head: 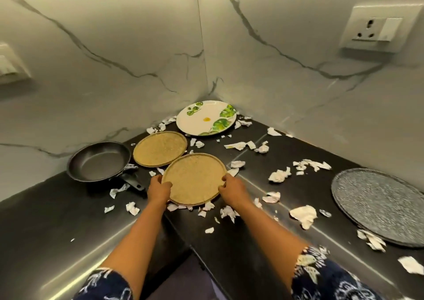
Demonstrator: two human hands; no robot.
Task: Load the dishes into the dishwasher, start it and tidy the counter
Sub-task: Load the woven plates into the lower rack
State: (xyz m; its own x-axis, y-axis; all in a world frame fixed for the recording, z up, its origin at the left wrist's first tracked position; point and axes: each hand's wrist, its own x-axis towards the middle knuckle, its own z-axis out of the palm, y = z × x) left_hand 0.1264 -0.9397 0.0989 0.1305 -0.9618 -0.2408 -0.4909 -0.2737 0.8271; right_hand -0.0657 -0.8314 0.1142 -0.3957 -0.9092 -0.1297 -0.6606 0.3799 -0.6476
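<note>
A round tan speckled plate (194, 180) lies on the black counter (68, 217) in front of me. My left hand (158, 188) grips its left rim and my right hand (231, 188) grips its right rim, fingers curled over the edge. A second tan plate (160, 148) sits just behind it to the left. Further back in the corner stands a white plate with green leaves (206, 118) and a yellow spot. A black frying pan (98, 161) rests at the left. A large grey speckled plate (378, 204) lies at the right.
Several torn scraps of white paper (304, 216) are scattered over the counter around the plates. Marble walls (114, 58) close the corner behind. A wall socket (371, 32) sits at the upper right. The counter's inner edge runs near my forearms.
</note>
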